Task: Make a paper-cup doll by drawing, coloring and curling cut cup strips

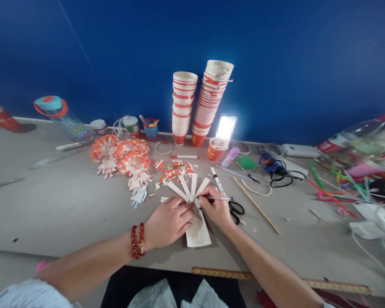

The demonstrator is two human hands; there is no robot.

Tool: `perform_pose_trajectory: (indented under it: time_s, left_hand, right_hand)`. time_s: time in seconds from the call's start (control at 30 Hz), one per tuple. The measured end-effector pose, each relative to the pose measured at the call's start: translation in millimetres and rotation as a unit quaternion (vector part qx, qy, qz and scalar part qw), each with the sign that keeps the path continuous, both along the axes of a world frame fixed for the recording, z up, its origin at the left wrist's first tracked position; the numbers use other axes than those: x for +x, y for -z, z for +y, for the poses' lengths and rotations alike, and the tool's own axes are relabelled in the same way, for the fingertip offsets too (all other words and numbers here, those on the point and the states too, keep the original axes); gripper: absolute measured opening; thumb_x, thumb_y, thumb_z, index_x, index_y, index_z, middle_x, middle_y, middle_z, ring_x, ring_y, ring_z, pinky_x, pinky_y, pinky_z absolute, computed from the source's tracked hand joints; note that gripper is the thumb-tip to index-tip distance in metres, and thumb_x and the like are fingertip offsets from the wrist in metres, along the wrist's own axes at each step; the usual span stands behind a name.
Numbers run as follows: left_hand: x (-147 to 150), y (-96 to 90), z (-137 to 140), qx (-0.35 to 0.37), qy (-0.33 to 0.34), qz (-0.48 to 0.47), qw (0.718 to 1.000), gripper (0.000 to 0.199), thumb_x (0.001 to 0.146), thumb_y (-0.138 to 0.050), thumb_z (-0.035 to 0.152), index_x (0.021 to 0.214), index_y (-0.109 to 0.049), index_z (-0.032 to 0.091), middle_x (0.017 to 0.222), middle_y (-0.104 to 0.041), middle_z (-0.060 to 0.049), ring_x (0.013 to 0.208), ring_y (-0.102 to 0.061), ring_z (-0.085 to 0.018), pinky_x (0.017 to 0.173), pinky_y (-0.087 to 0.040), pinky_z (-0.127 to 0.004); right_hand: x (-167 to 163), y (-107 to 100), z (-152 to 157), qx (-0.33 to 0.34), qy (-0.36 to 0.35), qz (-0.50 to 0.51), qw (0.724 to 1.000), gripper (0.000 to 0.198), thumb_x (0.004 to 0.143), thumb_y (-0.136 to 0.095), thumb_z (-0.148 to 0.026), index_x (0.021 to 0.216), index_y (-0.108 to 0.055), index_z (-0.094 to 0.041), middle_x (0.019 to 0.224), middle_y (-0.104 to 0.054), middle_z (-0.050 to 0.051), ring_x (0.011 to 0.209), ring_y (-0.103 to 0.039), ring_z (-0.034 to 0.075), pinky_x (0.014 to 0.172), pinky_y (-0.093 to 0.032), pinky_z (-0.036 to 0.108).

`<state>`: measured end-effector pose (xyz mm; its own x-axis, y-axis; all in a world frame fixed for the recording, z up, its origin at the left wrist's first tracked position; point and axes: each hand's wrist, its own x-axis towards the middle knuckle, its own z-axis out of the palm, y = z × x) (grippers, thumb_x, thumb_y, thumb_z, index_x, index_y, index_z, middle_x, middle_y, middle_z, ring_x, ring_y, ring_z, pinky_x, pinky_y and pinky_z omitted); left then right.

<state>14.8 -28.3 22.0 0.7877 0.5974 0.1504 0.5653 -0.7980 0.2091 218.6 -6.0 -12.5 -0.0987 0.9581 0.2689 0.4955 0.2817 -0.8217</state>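
Observation:
A white paper cutout [202,238] lies on the table in front of me, with several narrow strips fanned out at its far end and a pencilled figure on its near part. My left hand [169,221] rests on its left side, fingers laid flat and holding nothing. My right hand [216,208] pinches a clear-barrelled pen [223,198], its tip at the base of the strips. Black-handled scissors [236,209] lie just right of that hand, partly hidden. Beyond the right fingers is a white marker [217,179].
Orange and white paper scraps [176,170] lie past the strips. Finished paper figures [133,160] are piled at left. Two tall paper cup stacks [182,107] stand against the blue wall. A wooden stick [256,206], a glue gun [271,164] and plastic bottles [349,139] are at right.

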Motion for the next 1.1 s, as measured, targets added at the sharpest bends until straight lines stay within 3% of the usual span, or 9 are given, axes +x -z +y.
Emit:
perform_pose_trajectory:
  time_s: [1.1]
  left_hand:
    - [0.1, -0.2, 0.1, 0.001, -0.002, -0.001, 1.000, 0.030, 0.095, -0.049, 0.031, 0.122, -0.054, 0.019, 0.131, -0.056, -0.006, 0.111, -0.047, -0.024, 0.095, -0.040, -0.040]
  right_hand:
    - [0.8, -1.4, -0.6, -0.001, 0.014, 0.016, 1.000, 0.011, 0.078, -0.050, -0.014, 0.069, -0.051, -0.021, 0.061, -0.049, -0.004, 0.053, -0.045, 0.011, 0.049, -0.035, 0.021]
